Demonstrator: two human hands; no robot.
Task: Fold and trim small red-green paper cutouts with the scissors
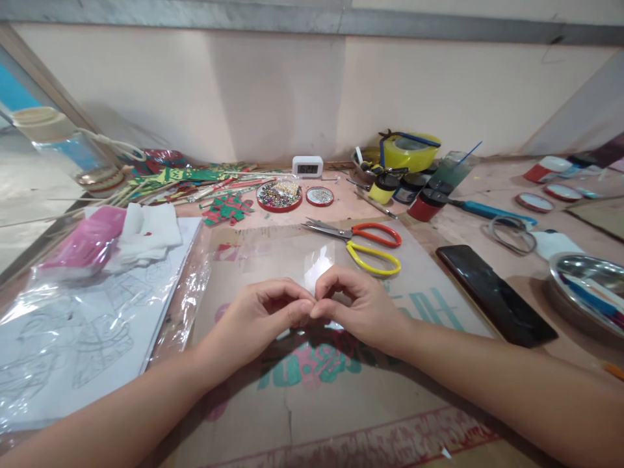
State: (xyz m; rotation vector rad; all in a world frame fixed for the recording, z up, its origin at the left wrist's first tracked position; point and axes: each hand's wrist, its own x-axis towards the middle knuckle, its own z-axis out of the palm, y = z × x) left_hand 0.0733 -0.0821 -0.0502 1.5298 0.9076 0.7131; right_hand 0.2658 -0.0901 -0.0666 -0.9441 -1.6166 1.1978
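Over the middle of a printed cardboard sheet (263,429), my left hand (266,318) and my right hand (363,309) meet fingertip to fingertip. Each is closed in a pinch. Whatever lies between the fingertips is too small or hidden to name. Just behind them shows a shiny, pale, see-through patch (319,260); I cannot tell whether the fingers touch it. Beyond my right hand lies a pair of scissors (349,234), its blades slightly apart, with one red and one yellow handle loop.
To the left, plastic film and a pink packet (92,237) lie over drawings (97,325). Cut green and red scraps (229,207), a dish of beads (279,196) and a small clock (307,167) stand behind. Paint jars (383,188), a phone (494,292) and a metal bowl (556,270) are right.
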